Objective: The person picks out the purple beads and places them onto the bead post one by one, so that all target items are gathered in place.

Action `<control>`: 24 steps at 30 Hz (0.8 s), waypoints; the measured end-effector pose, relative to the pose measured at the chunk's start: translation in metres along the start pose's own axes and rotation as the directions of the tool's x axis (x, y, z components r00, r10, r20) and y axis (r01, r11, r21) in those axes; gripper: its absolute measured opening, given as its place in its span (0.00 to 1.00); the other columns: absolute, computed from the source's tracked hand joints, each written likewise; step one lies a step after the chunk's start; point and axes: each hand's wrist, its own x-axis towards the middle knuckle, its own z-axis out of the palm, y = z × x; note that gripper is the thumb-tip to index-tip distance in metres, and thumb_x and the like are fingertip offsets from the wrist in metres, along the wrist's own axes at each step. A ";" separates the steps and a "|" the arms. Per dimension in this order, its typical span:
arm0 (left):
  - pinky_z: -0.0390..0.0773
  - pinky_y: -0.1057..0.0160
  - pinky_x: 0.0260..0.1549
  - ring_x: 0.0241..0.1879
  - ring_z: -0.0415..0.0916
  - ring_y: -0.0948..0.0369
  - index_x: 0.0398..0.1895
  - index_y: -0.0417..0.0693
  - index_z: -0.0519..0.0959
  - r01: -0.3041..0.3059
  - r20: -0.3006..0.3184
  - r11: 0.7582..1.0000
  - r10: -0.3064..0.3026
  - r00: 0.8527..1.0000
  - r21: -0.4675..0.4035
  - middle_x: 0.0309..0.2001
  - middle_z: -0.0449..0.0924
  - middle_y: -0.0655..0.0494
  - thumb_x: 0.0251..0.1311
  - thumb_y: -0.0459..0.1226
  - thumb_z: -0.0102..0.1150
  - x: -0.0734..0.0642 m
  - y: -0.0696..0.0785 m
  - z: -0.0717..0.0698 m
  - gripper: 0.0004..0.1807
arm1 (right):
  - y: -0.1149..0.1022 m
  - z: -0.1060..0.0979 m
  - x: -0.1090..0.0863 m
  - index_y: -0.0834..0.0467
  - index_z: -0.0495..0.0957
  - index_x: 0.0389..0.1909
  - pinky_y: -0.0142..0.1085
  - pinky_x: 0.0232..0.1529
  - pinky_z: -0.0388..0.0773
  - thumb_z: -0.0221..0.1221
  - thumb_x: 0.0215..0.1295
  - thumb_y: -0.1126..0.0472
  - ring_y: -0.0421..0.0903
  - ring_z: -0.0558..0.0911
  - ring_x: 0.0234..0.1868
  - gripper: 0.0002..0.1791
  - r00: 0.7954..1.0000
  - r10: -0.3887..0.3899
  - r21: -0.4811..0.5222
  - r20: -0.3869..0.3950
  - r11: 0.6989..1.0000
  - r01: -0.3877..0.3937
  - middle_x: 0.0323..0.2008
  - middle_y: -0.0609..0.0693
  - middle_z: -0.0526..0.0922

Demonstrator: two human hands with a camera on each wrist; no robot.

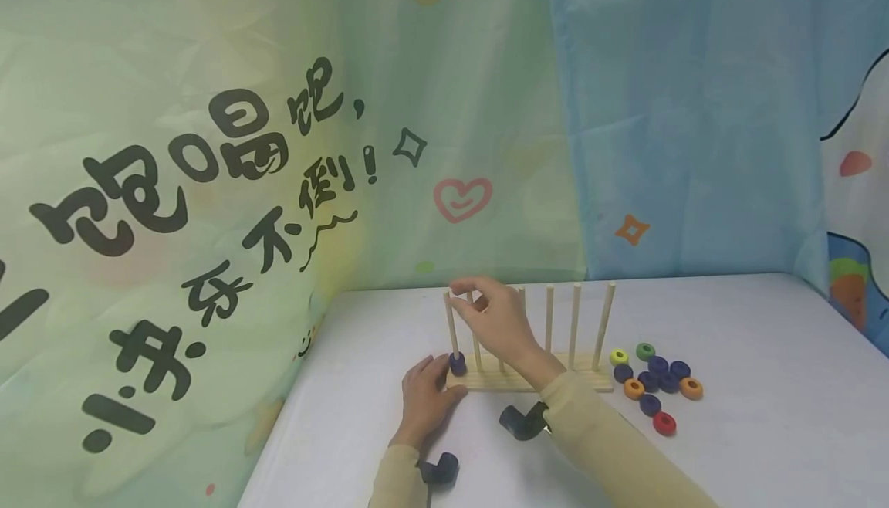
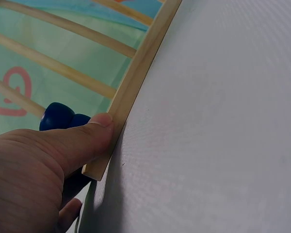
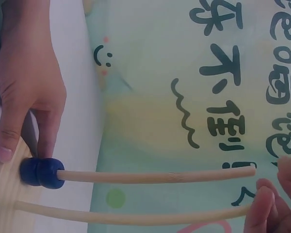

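Note:
A wooden base with several upright pegs [image 1: 486, 383] stands on the table. Two dark blue beads [image 3: 50, 174] are stacked at the foot of its leftmost peg [image 1: 453, 329]. My left hand [image 1: 425, 400] grips that end of the base, its thumb [image 2: 98, 127] pressed along the front edge and other fingers partly hidden behind. Up at the top of the leftmost peg is my right hand [image 1: 501, 324], thumb and forefinger apart around the tip. No bead shows between its fingertips [image 3: 262, 196]. The other pegs carry no beads in view.
Right of the base lie loose beads: several blue ones [image 1: 657, 365], a yellow one [image 1: 619, 357], a green one [image 1: 645, 351], two orange ones [image 1: 691, 388] and a red one [image 1: 664, 424]. A printed curtain [image 1: 472, 106] hangs behind the white table [image 1: 785, 446].

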 end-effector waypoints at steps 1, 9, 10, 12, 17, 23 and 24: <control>0.54 0.39 0.67 0.66 0.64 0.47 0.61 0.51 0.77 -0.002 0.000 1.000 0.002 1.000 0.001 0.59 0.79 0.53 0.51 0.45 0.71 0.000 0.000 0.000 0.31 | 0.000 -0.002 -0.002 0.52 0.84 0.45 0.32 0.24 0.77 0.64 0.63 0.58 0.39 0.80 0.28 0.10 1.000 -0.007 0.006 -0.005 1.000 0.007 0.42 0.43 0.86; 0.53 0.40 0.68 0.67 0.63 0.47 0.61 0.53 0.77 0.003 0.010 1.000 -0.003 1.000 0.002 0.59 0.79 0.55 0.51 0.45 0.71 0.001 -0.001 0.001 0.31 | 0.007 -0.011 -0.016 0.53 0.84 0.44 0.30 0.23 0.76 0.65 0.62 0.61 0.39 0.79 0.25 0.10 0.998 -0.049 0.008 -0.033 0.999 0.049 0.39 0.46 0.87; 0.53 0.40 0.68 0.67 0.63 0.47 0.61 0.53 0.77 0.004 0.010 1.000 -0.004 1.000 0.004 0.59 0.79 0.55 0.51 0.45 0.71 0.001 -0.001 0.001 0.31 | 0.009 -0.011 -0.019 0.53 0.84 0.44 0.29 0.22 0.75 0.65 0.62 0.61 0.39 0.79 0.25 0.10 0.999 -0.041 0.011 -0.033 0.999 0.041 0.39 0.46 0.87; 0.53 0.40 0.68 0.67 0.63 0.47 0.61 0.53 0.77 0.009 0.012 1.000 -0.009 1.000 0.007 0.60 0.79 0.55 0.51 0.46 0.71 0.001 -0.001 0.001 0.31 | 0.012 -0.012 -0.023 0.54 0.84 0.44 0.29 0.21 0.75 0.65 0.62 0.62 0.40 0.79 0.25 0.10 0.999 -0.020 0.017 -0.029 1.000 0.021 0.38 0.46 0.87; 0.53 0.39 0.68 0.67 0.63 0.47 0.61 0.53 0.76 0.015 0.013 1.000 -0.015 1.000 0.005 0.60 0.78 0.54 0.51 0.47 0.70 0.001 -0.001 0.001 0.32 | 0.020 -0.014 -0.036 0.56 0.84 0.44 0.29 0.21 0.74 0.65 0.62 0.62 0.41 0.79 0.26 0.09 0.999 0.048 0.032 -0.018 0.998 -0.047 0.38 0.47 0.87; 0.54 0.38 0.67 0.67 0.63 0.47 0.61 0.53 0.76 0.019 0.008 1.000 -0.019 1.000 -0.001 0.60 0.78 0.54 0.51 0.47 0.70 0.000 0.000 0.000 0.32 | 0.032 -0.015 -0.051 0.55 0.84 0.43 0.29 0.21 0.73 0.65 0.62 0.61 0.41 0.78 0.25 0.09 0.993 0.120 0.034 -0.017 0.992 -0.119 0.37 0.47 0.86; 0.54 0.39 0.67 0.67 0.63 0.47 0.61 0.53 0.76 0.016 0.008 1.000 -0.016 1.000 0.001 0.60 0.78 0.54 0.51 0.47 0.70 0.000 0.000 0.000 0.32 | 0.034 -0.015 -0.054 0.55 0.84 0.43 0.29 0.20 0.73 0.65 0.62 0.61 0.41 0.78 0.25 0.09 0.992 0.128 0.032 -0.018 0.991 -0.128 0.37 0.47 0.86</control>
